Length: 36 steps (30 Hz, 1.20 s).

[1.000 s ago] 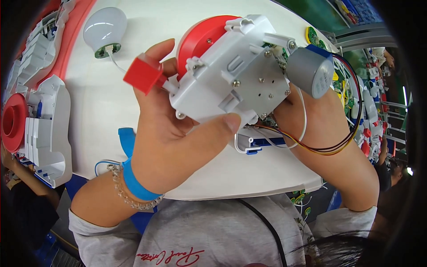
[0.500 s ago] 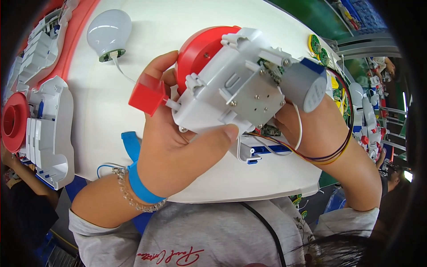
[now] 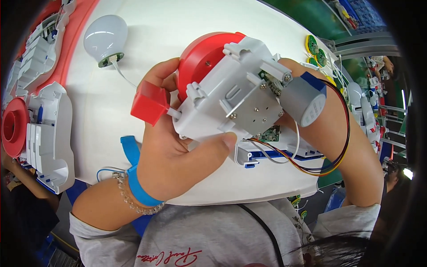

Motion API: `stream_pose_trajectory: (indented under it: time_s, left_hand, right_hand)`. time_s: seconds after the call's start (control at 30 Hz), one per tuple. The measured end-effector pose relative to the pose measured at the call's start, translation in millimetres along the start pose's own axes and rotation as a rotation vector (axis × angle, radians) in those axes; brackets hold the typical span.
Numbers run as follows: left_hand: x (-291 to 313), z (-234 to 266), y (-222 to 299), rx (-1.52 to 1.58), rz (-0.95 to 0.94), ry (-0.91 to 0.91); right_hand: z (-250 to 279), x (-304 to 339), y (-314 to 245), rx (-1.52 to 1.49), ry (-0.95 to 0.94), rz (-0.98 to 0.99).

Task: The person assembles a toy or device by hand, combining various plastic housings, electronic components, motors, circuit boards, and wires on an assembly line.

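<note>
A white plastic housing (image 3: 209, 111) with a red round part (image 3: 195, 58) behind it is held up by my left hand (image 3: 171, 158), thumb pressed along its lower edge and fingers round the back. From its left end juts a red block (image 3: 150, 103) on a short white stem. A metal plate (image 3: 251, 113) and a grey cylindrical motor (image 3: 302, 104) with a blue cap sit on its right side, trailing coloured wires. My right hand (image 3: 291, 66) reaches behind the housing and motor; its fingers are hidden.
A white bulb-shaped lamp (image 3: 105, 38) on a cable lies at the upper left of the white table. Below the housing are a small green circuit board (image 3: 270, 133) and a white-and-blue part (image 3: 255, 156). White shells (image 3: 58, 129) line the left; round green boards (image 3: 313, 44) the right.
My right hand has moved up and farther behind the housing, showing more of the circuit board below. The housing has shifted slightly downward with my left grip unchanged.
</note>
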<state>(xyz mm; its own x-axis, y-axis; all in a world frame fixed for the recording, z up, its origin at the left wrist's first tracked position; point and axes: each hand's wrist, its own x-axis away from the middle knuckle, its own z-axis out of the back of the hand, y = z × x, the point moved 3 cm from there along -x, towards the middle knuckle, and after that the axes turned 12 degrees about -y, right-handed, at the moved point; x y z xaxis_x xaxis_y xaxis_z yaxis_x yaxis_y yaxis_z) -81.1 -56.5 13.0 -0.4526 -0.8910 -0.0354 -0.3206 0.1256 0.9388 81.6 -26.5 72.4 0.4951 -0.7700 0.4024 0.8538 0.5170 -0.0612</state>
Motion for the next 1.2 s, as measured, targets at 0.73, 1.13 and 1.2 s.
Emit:
stream_pose_trajectory:
  time_s: [0.73, 1.13, 1.2]
  left_hand:
    - [-3, 8, 3, -0.161, -0.108, 0.14]
    - [-3, 13, 2, -0.042, -0.122, 0.182]
    - [-5, 13, 2, -0.032, -0.114, 0.167]
  right_hand:
    - [-59, 134, 134, -0.189, 0.445, -0.666]
    - [-57, 161, 101, -0.073, 0.662, -0.571]
    - [-59, 189, 90, -0.18, 0.591, -0.587]
